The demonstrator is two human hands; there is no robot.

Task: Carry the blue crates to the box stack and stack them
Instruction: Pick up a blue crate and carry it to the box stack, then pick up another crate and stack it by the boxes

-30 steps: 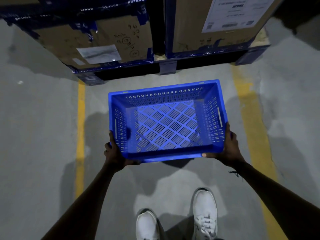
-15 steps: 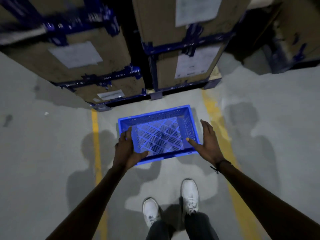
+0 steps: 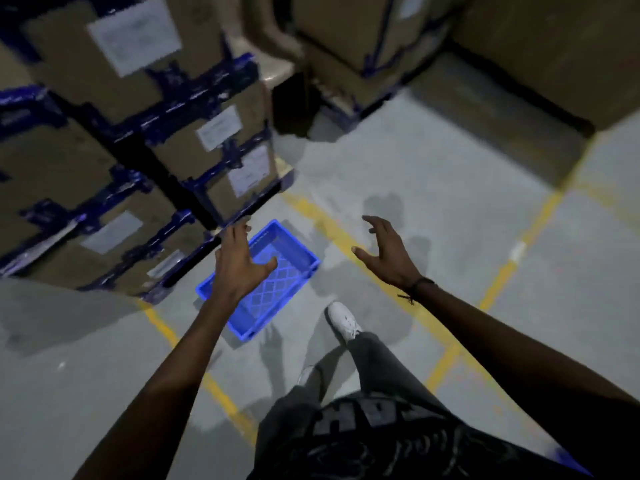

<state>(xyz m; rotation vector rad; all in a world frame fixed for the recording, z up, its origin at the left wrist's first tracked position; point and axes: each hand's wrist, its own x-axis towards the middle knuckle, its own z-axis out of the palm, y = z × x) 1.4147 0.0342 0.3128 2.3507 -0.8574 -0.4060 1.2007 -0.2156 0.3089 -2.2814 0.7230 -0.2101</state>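
Observation:
One blue slatted crate (image 3: 277, 292) lies on the grey floor, right beside the foot of the stacked cardboard boxes (image 3: 214, 150). My left hand (image 3: 239, 261) hovers above the crate's left part, fingers spread, holding nothing. My right hand (image 3: 388, 251) is raised to the crate's right, over the yellow floor line, also open and empty. Neither hand touches the crate. Part of the crate is hidden behind my left hand and forearm.
Tall stacks of taped cardboard boxes on blue pallets (image 3: 86, 216) fill the left and far side. More boxes (image 3: 363, 46) stand at the back. Yellow floor lines (image 3: 349, 244) cross the concrete. My white shoe (image 3: 343, 320) is just right of the crate.
I set the crate down on the floor by the box stack and let go. Both hands rose away from it, and my view turned to the right.

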